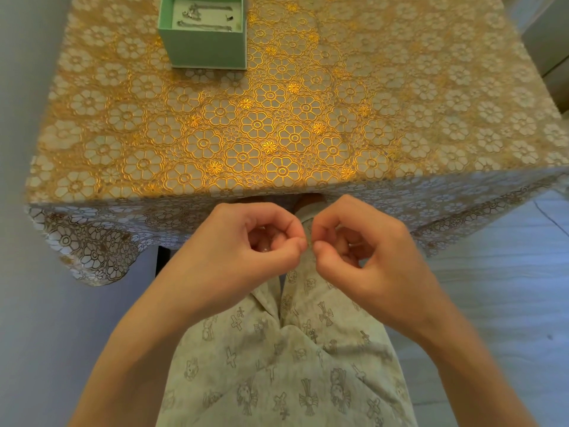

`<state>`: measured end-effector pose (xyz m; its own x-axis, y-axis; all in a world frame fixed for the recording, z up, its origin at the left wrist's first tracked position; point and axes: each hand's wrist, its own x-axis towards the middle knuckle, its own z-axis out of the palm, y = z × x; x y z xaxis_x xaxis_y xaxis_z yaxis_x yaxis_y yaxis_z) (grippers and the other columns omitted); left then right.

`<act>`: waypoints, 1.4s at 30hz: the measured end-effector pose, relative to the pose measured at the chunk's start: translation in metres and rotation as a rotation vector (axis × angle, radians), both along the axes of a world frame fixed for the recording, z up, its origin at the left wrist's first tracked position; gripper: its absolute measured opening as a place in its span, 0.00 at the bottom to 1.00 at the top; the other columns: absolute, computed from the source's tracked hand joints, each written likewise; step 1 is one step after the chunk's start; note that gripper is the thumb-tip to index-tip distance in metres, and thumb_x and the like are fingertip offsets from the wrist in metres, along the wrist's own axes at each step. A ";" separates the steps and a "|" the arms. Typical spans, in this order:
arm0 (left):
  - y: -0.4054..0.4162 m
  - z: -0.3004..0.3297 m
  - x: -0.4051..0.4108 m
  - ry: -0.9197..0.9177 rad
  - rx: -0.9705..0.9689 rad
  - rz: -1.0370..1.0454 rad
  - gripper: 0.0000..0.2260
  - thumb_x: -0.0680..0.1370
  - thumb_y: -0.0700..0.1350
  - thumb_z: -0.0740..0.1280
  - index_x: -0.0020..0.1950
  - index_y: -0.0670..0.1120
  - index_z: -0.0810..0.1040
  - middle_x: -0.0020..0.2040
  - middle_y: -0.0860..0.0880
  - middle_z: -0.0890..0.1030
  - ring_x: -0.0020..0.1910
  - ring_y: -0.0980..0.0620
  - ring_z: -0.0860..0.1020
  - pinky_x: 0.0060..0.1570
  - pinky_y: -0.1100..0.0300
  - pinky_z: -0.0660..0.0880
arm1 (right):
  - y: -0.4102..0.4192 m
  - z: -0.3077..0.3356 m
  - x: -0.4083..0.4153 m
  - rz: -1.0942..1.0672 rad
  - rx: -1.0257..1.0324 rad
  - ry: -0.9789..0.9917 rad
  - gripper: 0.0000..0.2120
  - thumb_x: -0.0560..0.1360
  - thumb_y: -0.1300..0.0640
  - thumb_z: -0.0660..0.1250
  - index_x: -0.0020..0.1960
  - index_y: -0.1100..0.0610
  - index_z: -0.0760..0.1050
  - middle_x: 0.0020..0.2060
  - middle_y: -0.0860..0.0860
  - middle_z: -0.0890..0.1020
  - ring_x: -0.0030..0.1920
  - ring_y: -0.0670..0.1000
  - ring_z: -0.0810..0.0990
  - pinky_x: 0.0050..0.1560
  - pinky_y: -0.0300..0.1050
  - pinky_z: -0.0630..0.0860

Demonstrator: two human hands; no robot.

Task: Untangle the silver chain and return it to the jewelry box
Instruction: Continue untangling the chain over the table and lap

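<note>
At the far left of the table stood the square mint-green jewelry box (207, 47), open, with thin silver pieces lying on its white pad, on the gold flower-patterned lace tablecloth (308, 124). Below the table edge, over your printed trousers (277, 365), your left hand (246, 241) had its fingers curled, thumb and forefinger pinching the fine silver chain (310, 243), hardly visible between the fingertips. Your right hand (363, 248) was curled too, pinching the same chain just beside the left.

Jewelry box (209, 50) at far left of tabletop (308, 124), chains (204, 25) inside. Left hand (246, 241) and right hand (366, 245) side by side before near tabletop edge, above lap.
</note>
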<state>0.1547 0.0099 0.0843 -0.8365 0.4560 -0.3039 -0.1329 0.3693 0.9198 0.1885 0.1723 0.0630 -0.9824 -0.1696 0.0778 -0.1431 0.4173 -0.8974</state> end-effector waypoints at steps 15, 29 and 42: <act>0.001 -0.002 0.002 -0.076 0.065 0.044 0.05 0.71 0.40 0.69 0.35 0.46 0.79 0.24 0.55 0.70 0.23 0.60 0.65 0.24 0.74 0.61 | 0.001 -0.006 0.003 0.001 -0.155 -0.140 0.04 0.68 0.63 0.63 0.36 0.56 0.71 0.28 0.43 0.71 0.27 0.44 0.67 0.28 0.35 0.65; -0.002 -0.002 0.000 -0.042 0.043 0.029 0.03 0.69 0.44 0.69 0.36 0.47 0.80 0.25 0.55 0.72 0.25 0.59 0.66 0.26 0.72 0.63 | 0.000 -0.007 0.002 0.017 -0.098 -0.047 0.02 0.70 0.57 0.64 0.39 0.53 0.75 0.33 0.43 0.74 0.30 0.47 0.71 0.32 0.32 0.66; 0.000 -0.010 0.002 -0.067 0.088 0.017 0.03 0.67 0.46 0.67 0.37 0.48 0.79 0.26 0.56 0.71 0.25 0.60 0.66 0.27 0.72 0.63 | -0.002 -0.008 0.002 -0.007 -0.065 0.016 0.02 0.67 0.58 0.62 0.37 0.54 0.73 0.30 0.44 0.70 0.29 0.43 0.67 0.31 0.29 0.62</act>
